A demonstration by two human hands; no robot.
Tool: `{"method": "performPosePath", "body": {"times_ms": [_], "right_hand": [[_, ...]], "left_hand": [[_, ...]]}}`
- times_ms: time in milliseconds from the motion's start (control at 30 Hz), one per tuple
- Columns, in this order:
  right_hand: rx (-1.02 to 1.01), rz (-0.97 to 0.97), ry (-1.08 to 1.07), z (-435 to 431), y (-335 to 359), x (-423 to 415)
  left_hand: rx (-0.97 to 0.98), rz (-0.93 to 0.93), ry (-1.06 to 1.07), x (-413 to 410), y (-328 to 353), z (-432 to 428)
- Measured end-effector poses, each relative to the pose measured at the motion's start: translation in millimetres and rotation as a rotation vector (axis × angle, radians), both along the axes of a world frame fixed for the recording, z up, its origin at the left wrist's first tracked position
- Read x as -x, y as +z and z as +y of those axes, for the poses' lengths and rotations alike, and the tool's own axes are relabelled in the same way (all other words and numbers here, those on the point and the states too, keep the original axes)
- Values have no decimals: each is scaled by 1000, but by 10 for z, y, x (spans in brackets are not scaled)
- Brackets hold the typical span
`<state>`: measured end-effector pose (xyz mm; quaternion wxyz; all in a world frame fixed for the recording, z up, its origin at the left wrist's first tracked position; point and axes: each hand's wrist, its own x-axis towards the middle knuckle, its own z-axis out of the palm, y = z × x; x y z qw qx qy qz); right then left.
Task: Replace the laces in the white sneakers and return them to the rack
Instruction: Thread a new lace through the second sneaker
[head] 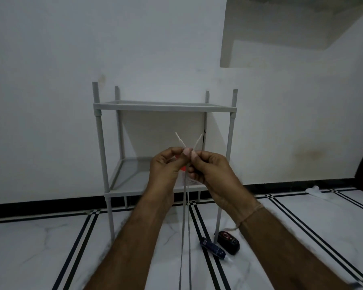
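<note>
I have the left hand (166, 166) and right hand (210, 170) each pinching one end of the lace (186, 227), with its strands hanging before the front edge of the rack (164, 107). No sneaker shows, perhaps below frame; threading and racking look undone.

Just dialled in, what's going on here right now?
A person is holding up a lace in front of the rack. The left hand and right hand each pinch one end, tips pointing up, and the strands hang down between the arms. No sneakers are in view. A blue item and a black item lie on the floor by the rack.
</note>
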<state>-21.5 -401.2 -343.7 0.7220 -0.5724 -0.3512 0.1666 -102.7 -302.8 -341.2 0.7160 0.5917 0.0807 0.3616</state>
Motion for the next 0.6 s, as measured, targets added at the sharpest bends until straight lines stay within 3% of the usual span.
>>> {"method": "performPosePath", "body": {"times_ms": [100,233,333,467,533,600], "right_hand": [[28,-35,-12,36,16,16],[36,-89,-116,57,-8,-34],[64,-184,-237,-25,-259,-57],[260,-82,15,-129,-1014,206],[346,-144,94,-117,-1239,256],[303,-156,52,-83,-1324,206]], "left_hand": [[-13,3,-92,20,-130,-1],[-197,138,-227,82,-447,-33],[79,64,-217,25,-542,21],[401,-105,-176,-128,-602,130],[424,-128,-133,-178,-699,170],[320,-25,-146,-114,-952,169]]}}
